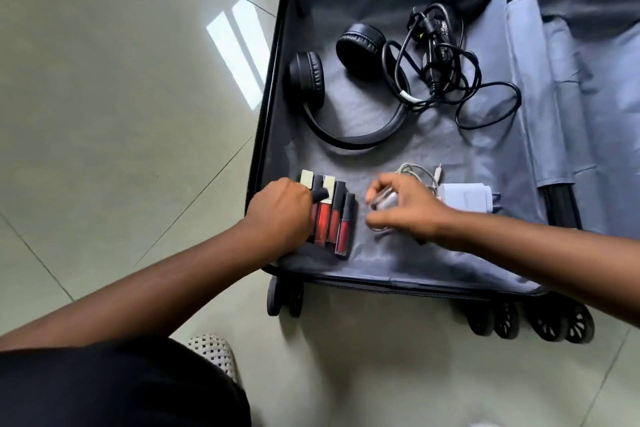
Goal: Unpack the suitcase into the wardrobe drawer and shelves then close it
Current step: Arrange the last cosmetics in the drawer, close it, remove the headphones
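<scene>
The suitcase (273,87) is edged in black and lined in grey-blue. Black is seen on the headphones (346,94) and the cable bundle (446,59). The lip glosses (332,215) are filled with red and capped in black or cream. The charger (465,199) and its cord (417,173) are white. The floor (104,114) is tiled pale grey-green. A white shoe (214,352) is dotted with dark holes.

left hand (280,211) grips lip gloss tubes (332,218) | right hand (401,206) holds clear bottle (382,202) | suitcase (273,87) open
</scene>
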